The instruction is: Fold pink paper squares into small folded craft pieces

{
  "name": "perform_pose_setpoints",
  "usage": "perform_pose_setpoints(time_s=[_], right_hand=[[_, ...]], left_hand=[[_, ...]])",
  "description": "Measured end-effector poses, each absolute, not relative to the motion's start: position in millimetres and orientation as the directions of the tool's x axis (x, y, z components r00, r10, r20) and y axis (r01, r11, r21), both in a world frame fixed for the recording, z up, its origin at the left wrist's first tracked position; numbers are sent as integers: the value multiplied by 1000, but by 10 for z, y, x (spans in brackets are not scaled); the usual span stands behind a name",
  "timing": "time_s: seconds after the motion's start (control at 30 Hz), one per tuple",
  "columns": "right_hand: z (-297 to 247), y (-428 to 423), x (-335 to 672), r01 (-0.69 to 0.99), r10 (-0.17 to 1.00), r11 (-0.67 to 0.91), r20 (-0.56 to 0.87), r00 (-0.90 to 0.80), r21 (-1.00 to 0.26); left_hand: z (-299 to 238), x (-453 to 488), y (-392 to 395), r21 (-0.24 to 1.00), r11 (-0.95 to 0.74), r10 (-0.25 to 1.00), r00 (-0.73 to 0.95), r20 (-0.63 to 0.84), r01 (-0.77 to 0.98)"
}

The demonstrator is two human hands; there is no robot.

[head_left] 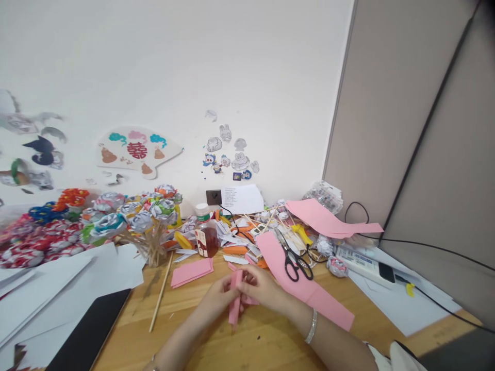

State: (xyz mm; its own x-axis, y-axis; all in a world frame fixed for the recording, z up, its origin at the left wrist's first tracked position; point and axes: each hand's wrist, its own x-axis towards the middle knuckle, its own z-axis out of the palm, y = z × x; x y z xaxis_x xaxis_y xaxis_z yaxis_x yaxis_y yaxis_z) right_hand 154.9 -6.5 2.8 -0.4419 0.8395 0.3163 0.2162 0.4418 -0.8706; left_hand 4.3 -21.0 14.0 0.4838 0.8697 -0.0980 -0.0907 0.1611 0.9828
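Between my two hands is a narrow folded strip of pink paper (234, 304), held upright just above the table. My left hand (221, 294) grips it from the left side, thumb pressed on the paper. From the right, my right hand (258, 288) pinches the same strip, with another pink flap showing beneath its fingers. Behind my left hand lies a small stack of pink paper rectangles (192, 272). To the right of my hands a long pink paper sheet (305, 286) slants across the table, and black-handled scissors (296, 263) rest on it.
A bottle of reddish-brown liquid (207, 237) stands behind my hands among paper scraps. Left are a wooden stick (161, 291), paper flowers on sticks (149, 216) and a black flat board (91, 332). A white power strip (365, 265) with cables lies right.
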Motion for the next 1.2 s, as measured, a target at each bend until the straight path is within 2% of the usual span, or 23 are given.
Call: perform_pose_setpoints(time_s=[0.17,0.37,0.63,1.07,1.2], right_hand=[[-5,1,1540,177,859,466,396,-324,-867],[38,2,1557,139,845,504,454,-281,-852],[41,34,1553,22,900,405,394,-187,-914],[48,11,1537,-26,933,327,327,-153,-945],[50,17,1545,-25,931,308,307,-200,-951]], left_hand=[[147,54,-240,996,94,869,488,-79,-7],[48,64,-174,996,77,890,447,-92,51],[69,65,-185,991,24,910,408,-78,135],[68,91,-206,991,-7,914,404,-49,135],[66,86,-205,991,-12,909,414,-44,133]])
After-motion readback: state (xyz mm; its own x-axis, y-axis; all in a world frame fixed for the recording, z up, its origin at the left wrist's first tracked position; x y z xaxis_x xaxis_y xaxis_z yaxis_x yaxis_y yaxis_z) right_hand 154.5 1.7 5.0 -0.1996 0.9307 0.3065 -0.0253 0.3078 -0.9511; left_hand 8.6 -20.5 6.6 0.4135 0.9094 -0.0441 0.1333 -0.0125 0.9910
